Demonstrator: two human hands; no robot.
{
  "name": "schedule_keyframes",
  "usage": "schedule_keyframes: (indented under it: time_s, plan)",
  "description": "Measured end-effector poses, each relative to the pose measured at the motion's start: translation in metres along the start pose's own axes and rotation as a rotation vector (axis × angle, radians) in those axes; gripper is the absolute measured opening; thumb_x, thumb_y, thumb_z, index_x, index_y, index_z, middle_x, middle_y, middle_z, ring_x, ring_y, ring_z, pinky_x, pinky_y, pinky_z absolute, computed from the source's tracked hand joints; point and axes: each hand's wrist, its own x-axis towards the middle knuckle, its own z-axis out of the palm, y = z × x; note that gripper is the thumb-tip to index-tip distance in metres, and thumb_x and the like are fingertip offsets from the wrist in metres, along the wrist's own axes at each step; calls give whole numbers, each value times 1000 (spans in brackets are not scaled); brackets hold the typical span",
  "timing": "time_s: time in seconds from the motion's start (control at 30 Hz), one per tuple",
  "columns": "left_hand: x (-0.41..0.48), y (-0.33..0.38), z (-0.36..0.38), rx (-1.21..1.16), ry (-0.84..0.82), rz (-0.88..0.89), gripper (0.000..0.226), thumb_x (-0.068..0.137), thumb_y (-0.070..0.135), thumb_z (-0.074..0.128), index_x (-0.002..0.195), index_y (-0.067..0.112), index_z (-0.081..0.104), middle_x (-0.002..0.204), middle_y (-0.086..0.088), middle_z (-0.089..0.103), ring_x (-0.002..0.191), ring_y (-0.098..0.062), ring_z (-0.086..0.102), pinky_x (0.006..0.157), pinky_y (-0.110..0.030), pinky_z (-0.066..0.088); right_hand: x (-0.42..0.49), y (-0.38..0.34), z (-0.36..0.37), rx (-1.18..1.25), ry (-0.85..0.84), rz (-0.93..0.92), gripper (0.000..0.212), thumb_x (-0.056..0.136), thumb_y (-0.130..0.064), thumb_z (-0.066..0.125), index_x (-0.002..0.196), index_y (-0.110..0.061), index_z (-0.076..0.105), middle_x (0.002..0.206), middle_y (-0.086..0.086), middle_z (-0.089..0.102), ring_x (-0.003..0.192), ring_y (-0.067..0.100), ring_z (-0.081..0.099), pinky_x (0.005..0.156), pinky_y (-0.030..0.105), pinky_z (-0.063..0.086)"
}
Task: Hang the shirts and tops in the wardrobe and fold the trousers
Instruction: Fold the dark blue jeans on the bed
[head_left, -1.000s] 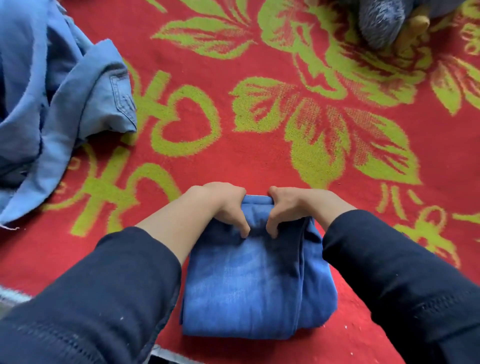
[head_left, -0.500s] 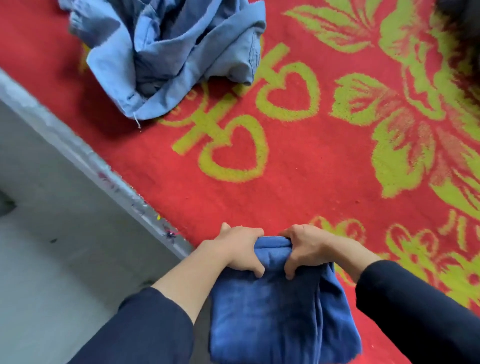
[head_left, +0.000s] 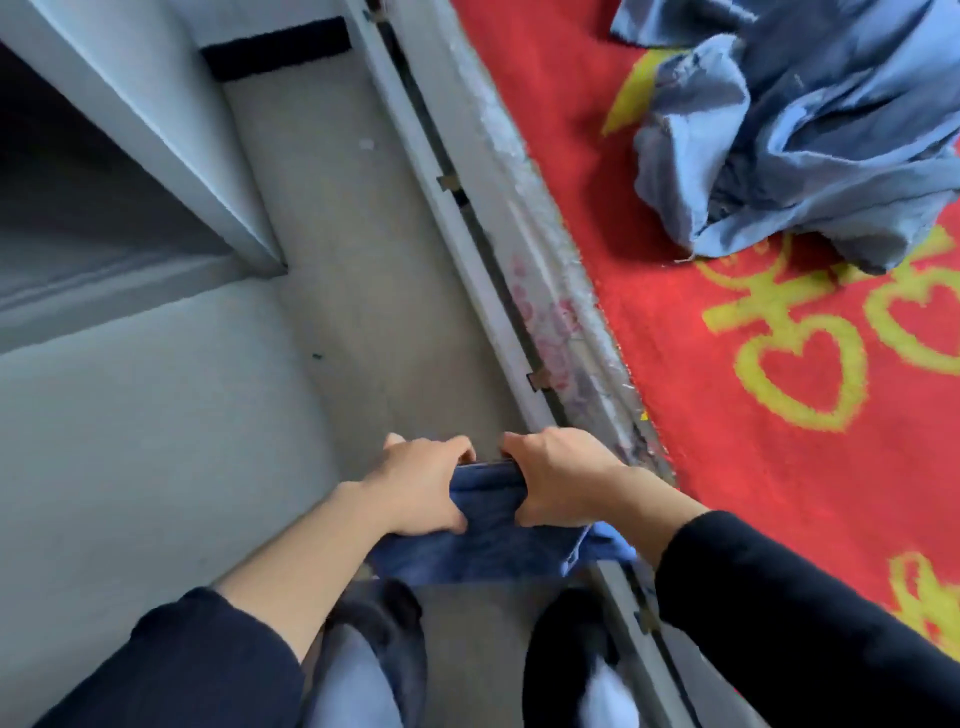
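Head view gives us the folded trousers (head_left: 483, 551) held in the air, low before the body. They hang above the grey floor (head_left: 363, 260), just beside the pale frame (head_left: 566, 322) that borders the red blanket (head_left: 727, 415). Our left grip (head_left: 421, 483) and right grip (head_left: 561, 483) are both clenched on the top fold of the trousers, fingers curled over it from above. The two are near each other, with a narrow strip of denim between them.

We judge that the folding of this pair is done and that the step in hand is to bring it to its place. The next move calls for a flat surface to lay the bundle on. The open shelf (head_left: 104, 208) at the left may serve, but we cannot tell. The bundle should stay level so the folds do not open, and both grips should let go only when it rests. A light-blue heap (head_left: 795, 130) lies crumpled on the blanket, well apart; shirt or trousers, we cannot tell.
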Motion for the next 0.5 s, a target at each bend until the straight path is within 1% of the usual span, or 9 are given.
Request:
schedule_keyframes:
  time_s: [0.1,0.17,0.23,0.3,0.37,0.4,0.43,0.47,0.5]
  plan:
    - [-43,-100,-21,21,146,-93,37,65,40,63,100,30,55,91,8,62,93,-20,59,78,-35,35,71,-87,-18,-113,71,-106,33,73,-28,63,98,-20,42,86,8,58,80,33,55,65,30,27]
    - [-78,-163,-34,-4,250,-147,40,69,38,61,108,33,56,98,8,61,100,-18,57,82,-35,36,115,-145,-31,-180,99,-179,40,72,-26,64,107,-20,44,93,9,60,88,31,57,72,32,30]
    - [-115,-221,-43,-54,358,-197,43,72,36,59,115,34,55,106,10,61,106,-16,53,85,-35,36,152,-201,-42,-260,138,-272,44,73,-25,64,111,-20,43,98,7,64,98,27,56,82,34,33]
    - [-150,-273,-48,-91,467,-234,45,75,35,58,119,35,54,111,12,60,110,-14,51,87,-34,35,185,-254,-51,-313,183,-387,42,80,-29,61,115,-19,41,107,3,66,107,24,51,89,34,32]
    - [-178,-316,-54,-91,544,-275,45,79,32,57,123,34,51,114,13,58,112,-13,50,87,-32,33,214,-297,-57,-373,227,-487,43,86,-33,59,120,-16,39,112,1,64,109,24,50,92,36,33]
    - [-190,-335,-57,-75,574,-291,45,79,31,57,124,33,51,114,13,58,112,-13,50,87,-31,33,226,-317,-60,-418,251,-550,45,84,-34,62,118,-14,39,108,1,65,103,25,53,88,37,37]
    - [-201,-353,-60,-54,598,-307,45,79,29,57,124,33,51,113,12,59,111,-13,50,86,-31,33,238,-335,-63,-464,270,-618,50,78,-35,69,112,-13,40,97,2,67,93,25,57,80,38,43]
    - [-210,-370,-64,-38,619,-318,45,79,28,57,123,32,51,112,11,59,110,-14,51,86,-31,35,250,-350,-65,-479,297,-674,57,68,-37,77,105,-13,40,84,1,67,79,24,60,69,35,46]
    - [-217,-387,-69,-26,637,-323,45,78,26,57,123,30,52,111,10,60,109,-16,52,86,-32,36,262,-363,-68,-488,317,-711,63,60,-39,82,99,-13,39,74,0,65,69,23,60,61,31,46]
